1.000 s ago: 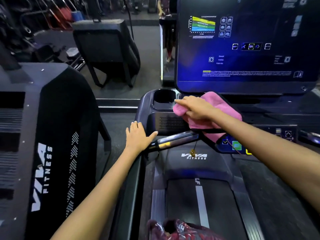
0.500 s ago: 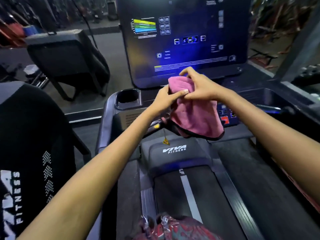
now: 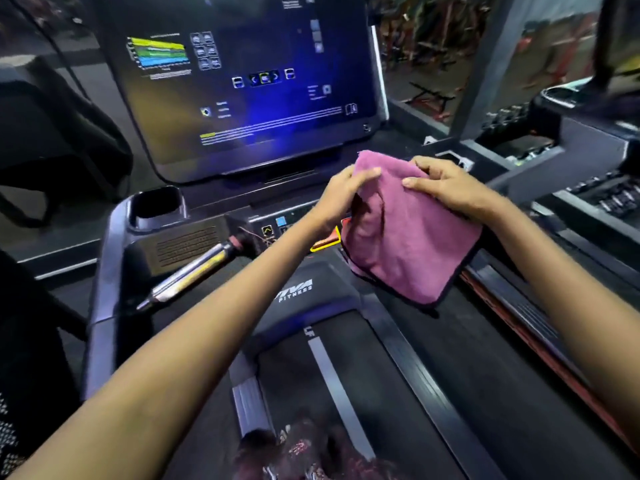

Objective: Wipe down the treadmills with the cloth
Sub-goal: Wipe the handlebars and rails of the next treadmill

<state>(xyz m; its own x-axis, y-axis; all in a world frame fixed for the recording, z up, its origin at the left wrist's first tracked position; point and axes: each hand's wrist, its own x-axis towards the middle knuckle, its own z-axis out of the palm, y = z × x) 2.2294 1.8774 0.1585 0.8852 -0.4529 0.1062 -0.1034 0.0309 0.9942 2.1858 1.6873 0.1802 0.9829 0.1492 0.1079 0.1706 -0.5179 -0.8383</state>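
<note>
Scene: We stand on a treadmill belt (image 3: 346,375) in a dim gym, both bare forearms reaching toward the console.
Cloth: The pink cloth (image 3: 408,237) hangs in the air in front of the button panel (image 3: 277,226), below the lit screen (image 3: 249,81), touching no surface that we can see.
Left hand: Our left hand (image 3: 337,195) pinches the cloth's upper left edge, thumb laid over the fold.
Right hand: Our right hand (image 3: 446,183) grips the upper right edge, fingers curled over the top.
Key relation: The cloth drapes down and to the right from the two grips, its dark-trimmed lower corner pointing toward the right side rail (image 3: 519,306); the panel lies just behind it, the screen above and to the left.
Nearer hand: The left hand sits closer to the screen and the cup holder (image 3: 157,202); the right is closer to the right rail.
Step, as we judge it: We appear to be refolding the cloth between wipes.
Open room: The chrome handlebar (image 3: 194,268) juts out low on the left, well apart from the cloth; the screen face offers broad flat room above.
</note>
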